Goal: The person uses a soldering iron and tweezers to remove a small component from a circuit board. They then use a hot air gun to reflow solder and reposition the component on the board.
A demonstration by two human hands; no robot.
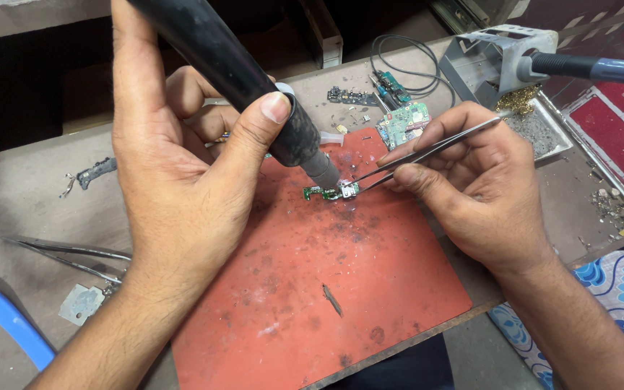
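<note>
My left hand (182, 173) grips a black hot-air tool (232, 68). Its metal nozzle (324, 170) points down at a small green circuit board (321, 193) lying on a red work mat (326, 289). My right hand (471, 188) pinches silver tweezers (427, 150). Their tips touch a small metal part (349, 189) at the right end of the green board. Both hands rest over the mat's upper half.
Other small boards (402, 123) and a black cable (406, 54) lie behind the mat. A soldering iron (586, 68) sits in a metal stand (485, 61) with brass wool at the right. Spare tweezers (66, 256) and a blue tool (5, 314) lie at left.
</note>
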